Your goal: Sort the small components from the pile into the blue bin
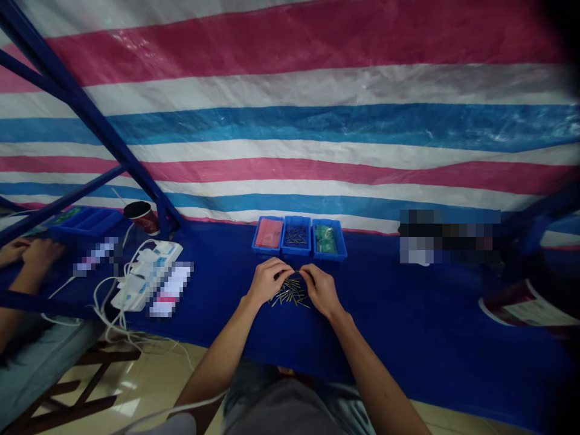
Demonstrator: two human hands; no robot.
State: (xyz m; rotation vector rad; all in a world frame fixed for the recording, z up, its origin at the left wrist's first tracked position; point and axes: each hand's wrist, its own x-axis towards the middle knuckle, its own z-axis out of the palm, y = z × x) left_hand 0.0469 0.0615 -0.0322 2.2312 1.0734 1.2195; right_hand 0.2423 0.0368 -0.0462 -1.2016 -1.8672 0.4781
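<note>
My left hand [268, 283] and my right hand [321, 291] are close together, each with thumb and fingers pinched. A thin dark rod-like piece [296, 272] spans the small gap between their fingertips; its exact kind is too small to make out. Just below the fingers lies a loose pile of thin, brass-coloured and dark metal pieces [290, 295] on the blue table [380, 338]. Behind my hands stand three small blue bins in a row: one with pink sheets or packets [269, 232], one with dark thin pieces [296, 235], and one with green, shiny packets [325, 239].
Left of me are a white power strip [147, 275] with tangled cables, a blurred-out phone-like item [170, 290] and a dark-lidded cup [142, 217]. Another person's hands [40, 254] rest farther left. A red-and-white tub [528, 305] stands right, and a striped sheet [317, 127] hangs behind.
</note>
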